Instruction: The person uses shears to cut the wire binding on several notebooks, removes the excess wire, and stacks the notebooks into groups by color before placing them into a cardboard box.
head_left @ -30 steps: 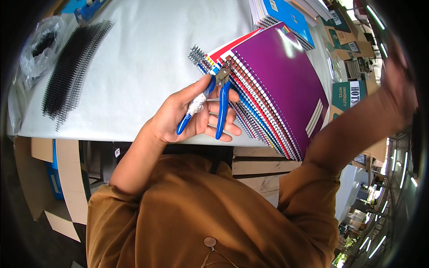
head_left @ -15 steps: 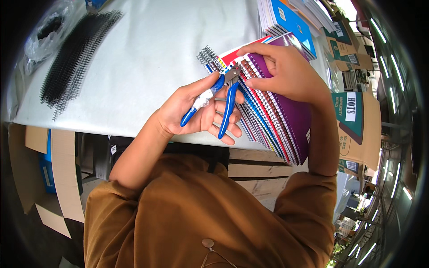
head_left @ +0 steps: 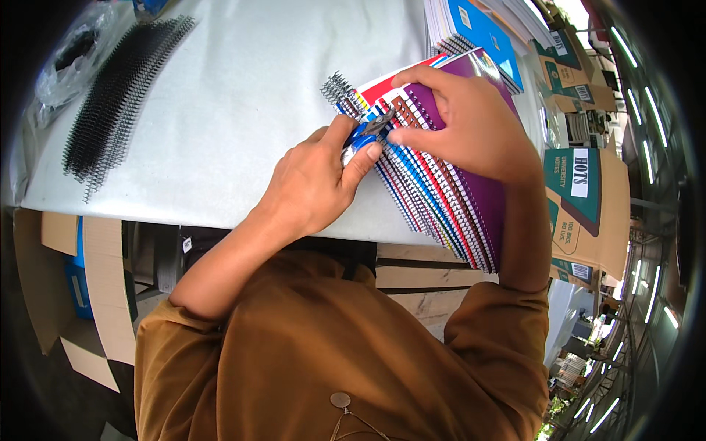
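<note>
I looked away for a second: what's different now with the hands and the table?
The right hand has come leftward from the right edge onto the notebooks. The left hand has turned from palm up to back up, its fingers closing around the pliers it already held. The notebooks and black coils lie much as before.

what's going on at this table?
A person's left hand holds blue-handled cutters, their metal tips at the bound edges of a fanned stack of coil-bound notebooks. The right hand is over the stack's purple top cover; whether it grips anything is unclear. Loose dark coils lie to the left on the white-covered table.
</note>
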`<state>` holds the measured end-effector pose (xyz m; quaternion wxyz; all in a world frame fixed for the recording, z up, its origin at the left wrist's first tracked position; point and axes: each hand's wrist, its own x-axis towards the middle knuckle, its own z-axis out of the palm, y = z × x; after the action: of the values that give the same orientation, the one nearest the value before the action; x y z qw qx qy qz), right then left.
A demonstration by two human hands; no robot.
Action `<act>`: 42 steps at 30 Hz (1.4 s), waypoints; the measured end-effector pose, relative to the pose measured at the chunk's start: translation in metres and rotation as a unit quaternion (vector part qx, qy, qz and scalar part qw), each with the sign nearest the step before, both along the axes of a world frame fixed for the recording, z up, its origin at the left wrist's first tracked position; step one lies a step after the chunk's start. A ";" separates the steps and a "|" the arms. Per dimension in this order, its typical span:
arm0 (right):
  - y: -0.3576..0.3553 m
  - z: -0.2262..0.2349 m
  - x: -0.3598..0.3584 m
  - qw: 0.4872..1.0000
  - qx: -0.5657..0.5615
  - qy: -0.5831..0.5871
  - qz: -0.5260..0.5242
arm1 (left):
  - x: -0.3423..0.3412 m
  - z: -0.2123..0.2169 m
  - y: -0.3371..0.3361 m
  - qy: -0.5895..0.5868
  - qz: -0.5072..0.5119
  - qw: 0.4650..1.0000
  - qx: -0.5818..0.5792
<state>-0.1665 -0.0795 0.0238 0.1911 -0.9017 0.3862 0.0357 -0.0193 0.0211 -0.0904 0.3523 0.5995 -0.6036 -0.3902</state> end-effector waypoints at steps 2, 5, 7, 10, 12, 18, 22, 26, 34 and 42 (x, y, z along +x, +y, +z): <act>0.007 -0.015 -0.004 0.981 -0.195 -0.010 0.018 | 0.007 0.000 -0.002 0.088 -0.042 0.995 0.027; 0.012 -0.009 0.003 0.986 -0.161 0.029 -0.019 | 0.018 -0.020 -0.005 0.603 -0.225 0.723 0.251; 0.011 -0.008 0.004 0.988 -0.153 0.033 -0.017 | 0.016 -0.018 -0.008 0.632 -0.218 0.694 0.268; 0.009 -0.010 0.004 0.988 -0.153 0.034 -0.008 | 0.013 -0.026 -0.015 0.678 -0.196 0.647 0.289; 0.009 -0.010 0.005 0.987 -0.159 0.030 -0.002 | 0.013 -0.040 -0.016 0.786 -0.279 0.474 0.282; 0.008 -0.012 0.002 0.985 -0.172 0.011 0.008 | 0.015 -0.001 -0.005 0.676 -0.158 0.642 0.325; 0.010 -0.008 0.006 0.986 -0.159 0.049 -0.010 | 0.019 -0.019 -0.016 0.759 -0.240 0.533 0.288; 0.011 -0.013 0.007 0.979 -0.193 0.061 -0.014 | 0.017 -0.019 -0.008 0.563 -0.165 0.766 0.262; 0.018 -0.015 0.008 0.965 -0.247 0.087 0.008 | 0.014 -0.024 -0.006 0.696 -0.161 0.622 0.321; 0.017 -0.016 0.007 0.965 -0.245 0.091 0.012 | 0.018 -0.012 -0.005 0.658 -0.155 0.666 0.315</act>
<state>-0.1592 -0.0622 0.0075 -0.0716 -0.9187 0.3876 0.0243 -0.0011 0.0161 -0.1019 0.3825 0.1598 -0.1406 -0.8991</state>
